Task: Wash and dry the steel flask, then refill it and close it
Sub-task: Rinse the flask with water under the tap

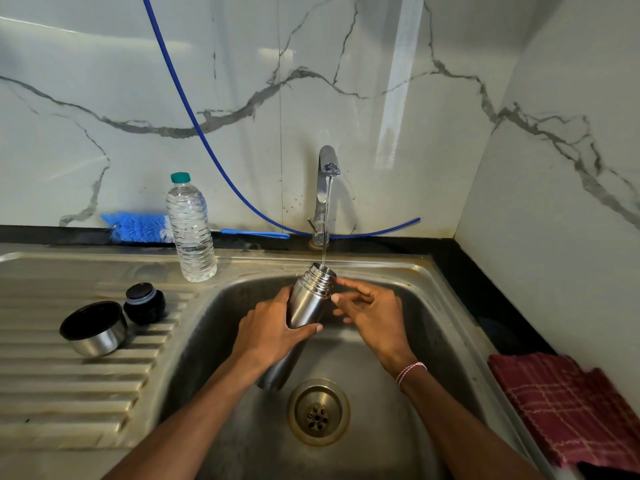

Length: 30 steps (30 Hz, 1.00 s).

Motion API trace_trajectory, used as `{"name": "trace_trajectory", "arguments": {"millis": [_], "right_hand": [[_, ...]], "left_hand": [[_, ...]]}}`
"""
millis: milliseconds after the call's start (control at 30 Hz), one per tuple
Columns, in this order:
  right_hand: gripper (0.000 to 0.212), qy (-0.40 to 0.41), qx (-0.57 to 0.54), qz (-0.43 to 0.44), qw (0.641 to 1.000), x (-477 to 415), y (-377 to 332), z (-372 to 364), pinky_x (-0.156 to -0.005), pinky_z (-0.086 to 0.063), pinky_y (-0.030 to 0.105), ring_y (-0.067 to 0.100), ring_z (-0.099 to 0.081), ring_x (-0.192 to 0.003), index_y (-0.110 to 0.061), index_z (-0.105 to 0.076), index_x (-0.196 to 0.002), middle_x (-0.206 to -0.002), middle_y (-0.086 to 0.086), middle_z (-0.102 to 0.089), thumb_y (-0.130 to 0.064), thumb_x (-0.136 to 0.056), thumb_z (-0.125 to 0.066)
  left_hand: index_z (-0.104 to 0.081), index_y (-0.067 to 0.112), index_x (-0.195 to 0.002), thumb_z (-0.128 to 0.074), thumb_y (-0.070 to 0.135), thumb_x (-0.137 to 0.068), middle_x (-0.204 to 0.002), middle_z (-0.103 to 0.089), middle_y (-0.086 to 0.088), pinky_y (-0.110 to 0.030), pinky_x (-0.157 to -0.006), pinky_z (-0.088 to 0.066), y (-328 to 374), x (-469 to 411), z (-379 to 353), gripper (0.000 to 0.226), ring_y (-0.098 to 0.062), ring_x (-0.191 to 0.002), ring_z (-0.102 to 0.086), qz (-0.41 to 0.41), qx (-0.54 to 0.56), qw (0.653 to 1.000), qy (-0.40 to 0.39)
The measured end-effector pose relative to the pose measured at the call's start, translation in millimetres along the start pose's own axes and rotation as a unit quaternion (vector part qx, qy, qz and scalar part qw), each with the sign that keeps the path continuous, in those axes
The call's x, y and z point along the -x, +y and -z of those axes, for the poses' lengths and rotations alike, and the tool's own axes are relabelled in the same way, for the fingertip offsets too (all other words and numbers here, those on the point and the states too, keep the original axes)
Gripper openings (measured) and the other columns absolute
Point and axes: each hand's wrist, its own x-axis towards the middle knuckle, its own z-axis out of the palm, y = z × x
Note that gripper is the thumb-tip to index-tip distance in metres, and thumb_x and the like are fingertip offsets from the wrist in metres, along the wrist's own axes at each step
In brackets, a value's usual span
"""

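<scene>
Just one flask (pixel 309 298) sits clasped in the left grip (pixel 268 336) — right grip (pixel 372 315) slack, empty.

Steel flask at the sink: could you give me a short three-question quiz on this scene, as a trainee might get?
1. Which hand grips the steel flask round its body? A. left hand B. right hand C. neither
2. True or false: the stopper is in the flask's mouth.
3. Fill in: the red checked cloth lies to the ____ of the sink.
Key: 1. A; the right hand only touches the neck. 2. False; the stopper lies on the drainboard. 3. right.
</scene>
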Motion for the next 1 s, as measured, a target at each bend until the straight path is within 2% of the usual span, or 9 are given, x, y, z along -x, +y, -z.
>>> {"name": "trace_trajectory", "arguments": {"millis": [233, 1000], "right_hand": [[0.04, -0.001, -0.002, 0.001, 1.0, 0.2, 0.2, -0.2, -0.075, -0.063, 0.026, 0.009, -0.077, -0.081, -0.02, -0.07, -0.131, -0.099, -0.002, -0.08, -0.011, -0.092, -0.077], [0.033, -0.003, -0.003, -0.002, 1.0, -0.9, -0.1, 2.0, -0.071, -0.062, 0.025, 0.01, -0.078, -0.08, -0.018, -0.074, -0.124, -0.101, -0.004, -0.08, -0.014, -0.092, -0.077]], "left_hand": [[-0.046, 0.03, -0.144, -0.075, 0.07, -0.076, -0.127, -0.069, 0.002, -0.034, -0.089, -0.055, -0.2, 0.1, 0.7, 0.084, -0.018, -0.109, -0.069, 0.001, -0.004, 1.0, -0.001], [-0.046, 0.028, -0.142, -0.073, 0.072, -0.076, -0.126, -0.069, 0.001, -0.035, -0.089, -0.057, -0.9, -0.7, -2.0, 0.083, -0.017, -0.107, -0.069, -0.005, 0.007, 1.0, -0.006]]}}
